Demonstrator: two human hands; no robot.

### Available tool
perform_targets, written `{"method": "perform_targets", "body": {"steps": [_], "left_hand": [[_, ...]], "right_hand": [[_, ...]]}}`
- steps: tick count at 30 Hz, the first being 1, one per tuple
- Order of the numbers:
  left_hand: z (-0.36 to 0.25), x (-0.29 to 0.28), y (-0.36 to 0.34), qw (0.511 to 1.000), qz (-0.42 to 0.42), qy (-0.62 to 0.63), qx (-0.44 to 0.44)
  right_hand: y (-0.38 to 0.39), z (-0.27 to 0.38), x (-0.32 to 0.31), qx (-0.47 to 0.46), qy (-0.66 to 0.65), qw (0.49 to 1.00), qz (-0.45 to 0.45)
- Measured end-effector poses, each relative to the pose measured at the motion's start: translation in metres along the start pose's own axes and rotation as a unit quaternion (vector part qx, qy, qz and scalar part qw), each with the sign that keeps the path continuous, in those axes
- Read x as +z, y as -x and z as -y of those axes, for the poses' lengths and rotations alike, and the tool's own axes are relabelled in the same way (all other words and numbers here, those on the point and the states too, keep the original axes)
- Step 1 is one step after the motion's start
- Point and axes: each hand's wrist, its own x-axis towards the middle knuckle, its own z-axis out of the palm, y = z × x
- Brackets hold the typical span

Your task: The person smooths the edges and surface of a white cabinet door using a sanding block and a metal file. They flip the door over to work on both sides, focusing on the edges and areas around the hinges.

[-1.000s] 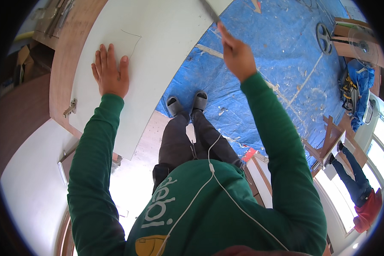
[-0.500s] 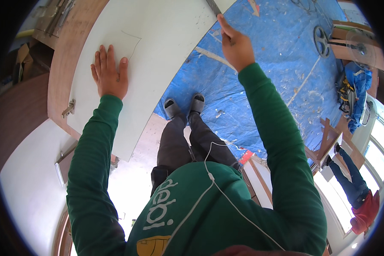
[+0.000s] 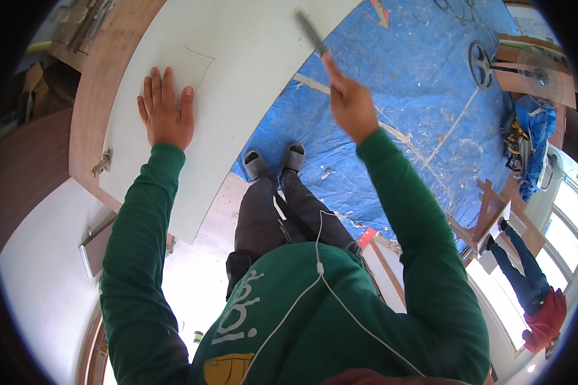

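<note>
My left hand (image 3: 167,115) lies flat on a large white panel (image 3: 237,77), its fingers slightly spread. A thin curved line, like a wire or hair, shows on the panel beside that hand. In my right hand (image 3: 354,108) is a flat grey metal file (image 3: 311,32), held by its near end with the fingers wrapped round it. The file slants across the panel's right edge, slightly blurred. Whether it touches the edge I cannot tell. A metal hinge (image 3: 102,163) sits at the panel's left side.
A blue tarp (image 3: 392,77) with scraps covers the floor. A fan (image 3: 538,77) lies at the right, near a blue bag (image 3: 536,125). Far right, a person in red (image 3: 546,317) stands by wooden pieces. A white earphone cord (image 3: 320,267) hangs over my front.
My right hand and the file have come back toward me along the panel's edge. My left hand stays in place on the panel.
</note>
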Motion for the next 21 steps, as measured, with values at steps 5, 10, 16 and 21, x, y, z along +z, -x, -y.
{"method": "perform_targets", "body": {"steps": [5,10,16,21], "left_hand": [[-0.003,-0.001,-0.001,1.000,-0.007,0.007,0.004],[-0.001,0.000,0.000,1.000,-0.001,0.001,-0.003],[-0.001,-0.001,-0.001,1.000,-0.005,0.009,-0.001],[-0.002,-0.002,-0.001,1.000,-0.006,0.009,0.001]], "right_hand": [[-0.040,-0.015,-0.007,0.025,-0.001,0.999,-0.021],[-0.030,-0.011,-0.001,0.025,-0.004,1.000,-0.016],[0.020,0.017,0.010,0.033,-0.031,0.998,0.035],[-0.040,0.016,-0.008,0.126,-0.021,0.992,0.023]]}}
